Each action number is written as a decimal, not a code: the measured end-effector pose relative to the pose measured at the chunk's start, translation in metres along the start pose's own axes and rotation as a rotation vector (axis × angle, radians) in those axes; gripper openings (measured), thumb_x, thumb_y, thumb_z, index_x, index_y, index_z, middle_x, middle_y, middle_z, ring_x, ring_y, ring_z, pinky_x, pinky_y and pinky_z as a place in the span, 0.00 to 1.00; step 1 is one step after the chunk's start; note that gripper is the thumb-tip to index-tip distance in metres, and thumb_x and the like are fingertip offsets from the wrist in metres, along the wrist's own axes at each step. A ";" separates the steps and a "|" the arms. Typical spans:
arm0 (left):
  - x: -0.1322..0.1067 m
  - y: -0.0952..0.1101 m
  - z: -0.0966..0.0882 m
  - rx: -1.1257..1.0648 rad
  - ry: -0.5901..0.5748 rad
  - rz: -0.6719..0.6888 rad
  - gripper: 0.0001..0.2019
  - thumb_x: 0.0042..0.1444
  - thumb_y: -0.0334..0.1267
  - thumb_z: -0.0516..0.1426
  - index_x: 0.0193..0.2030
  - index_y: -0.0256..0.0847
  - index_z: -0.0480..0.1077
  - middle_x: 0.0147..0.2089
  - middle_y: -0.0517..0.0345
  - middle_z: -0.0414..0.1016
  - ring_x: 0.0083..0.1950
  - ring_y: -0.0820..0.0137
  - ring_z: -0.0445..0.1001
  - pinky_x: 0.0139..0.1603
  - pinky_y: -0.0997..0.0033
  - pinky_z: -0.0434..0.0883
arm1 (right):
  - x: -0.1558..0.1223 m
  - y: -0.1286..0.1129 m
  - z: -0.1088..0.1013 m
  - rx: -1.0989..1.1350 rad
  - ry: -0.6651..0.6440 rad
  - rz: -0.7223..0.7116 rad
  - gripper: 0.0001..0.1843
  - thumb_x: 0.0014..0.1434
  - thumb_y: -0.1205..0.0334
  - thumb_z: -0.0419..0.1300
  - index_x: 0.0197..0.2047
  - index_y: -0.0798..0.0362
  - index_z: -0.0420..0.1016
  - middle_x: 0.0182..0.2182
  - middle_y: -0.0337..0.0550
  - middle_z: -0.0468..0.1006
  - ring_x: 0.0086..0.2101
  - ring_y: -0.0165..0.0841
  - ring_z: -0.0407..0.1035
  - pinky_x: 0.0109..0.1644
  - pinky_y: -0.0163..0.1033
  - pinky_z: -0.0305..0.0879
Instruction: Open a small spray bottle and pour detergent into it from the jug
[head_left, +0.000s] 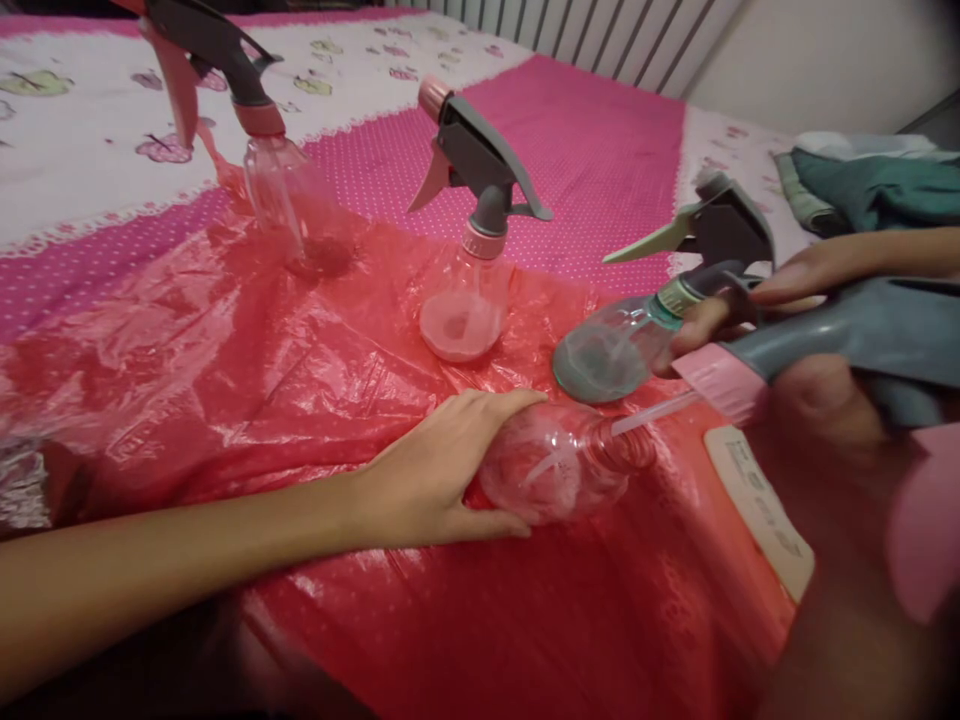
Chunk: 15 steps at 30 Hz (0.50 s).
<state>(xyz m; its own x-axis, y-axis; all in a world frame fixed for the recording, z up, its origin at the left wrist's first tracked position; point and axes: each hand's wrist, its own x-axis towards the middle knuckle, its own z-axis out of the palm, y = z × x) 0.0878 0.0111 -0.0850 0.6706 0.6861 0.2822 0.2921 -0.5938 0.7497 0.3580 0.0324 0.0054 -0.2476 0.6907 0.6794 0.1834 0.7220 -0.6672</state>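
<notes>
Around the base end of the clear bottle (pixel 559 480), my left hand (pixel 435 475) is gripping, fingers over the far side, thumb along the near one. At the bottle's open mouth is the end of a thin tube (pixel 660 408); I cannot tell how far in it goes. It runs from the pink collar (pixel 724 380) of a grey spray head (pixel 840 325), which my blurred right hand (pixel 832 490) grips to the right of the bottle. The bottle itself is tipped over, neck to the right, on the red plastic sheet (pixel 360 345). Just beyond it, rightward, another person's hand (pixel 795 280) is at the neck of a green-tinted spray bottle (pixel 600 355); from my station I cannot tell how firmly it is closed. Also beyond the bottle, slightly left, stands a pink-collared spray bottle (pixel 465 310), with a larger-looking spray bottle (pixel 289 200) farther left. Right of the bottle lies a pale printed label (pixel 757 510); well left of it is crinkled silvery foil (pixel 22 485). Farthest beyond it spreads dotted pink cloth (pixel 592 130).
</notes>
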 end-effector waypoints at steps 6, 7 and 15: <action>0.000 -0.001 0.001 -0.002 0.003 0.006 0.46 0.63 0.62 0.70 0.78 0.48 0.54 0.73 0.37 0.71 0.71 0.40 0.74 0.72 0.33 0.71 | -0.002 -0.003 0.012 -0.011 -0.072 0.063 0.14 0.67 0.54 0.71 0.54 0.45 0.79 0.42 0.40 0.81 0.43 0.33 0.80 0.48 0.43 0.79; 0.000 -0.001 0.001 -0.004 0.005 0.013 0.46 0.63 0.63 0.70 0.78 0.48 0.54 0.73 0.37 0.71 0.71 0.40 0.74 0.72 0.33 0.71 | -0.002 -0.004 0.012 -0.006 -0.087 0.060 0.14 0.67 0.53 0.71 0.53 0.45 0.79 0.42 0.40 0.81 0.42 0.32 0.80 0.47 0.42 0.78; -0.002 -0.004 0.002 0.003 0.011 0.031 0.46 0.64 0.61 0.70 0.78 0.47 0.54 0.72 0.36 0.71 0.70 0.41 0.75 0.71 0.34 0.73 | -0.001 0.000 -0.005 0.037 -0.051 0.072 0.18 0.68 0.44 0.69 0.56 0.41 0.82 0.43 0.41 0.77 0.41 0.28 0.79 0.48 0.39 0.83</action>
<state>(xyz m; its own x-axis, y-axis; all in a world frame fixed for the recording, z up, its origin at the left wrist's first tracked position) 0.0863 0.0115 -0.0899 0.6722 0.6716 0.3117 0.2730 -0.6162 0.7388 0.3635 0.0319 0.0058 -0.2830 0.7375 0.6132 0.1678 0.6676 -0.7254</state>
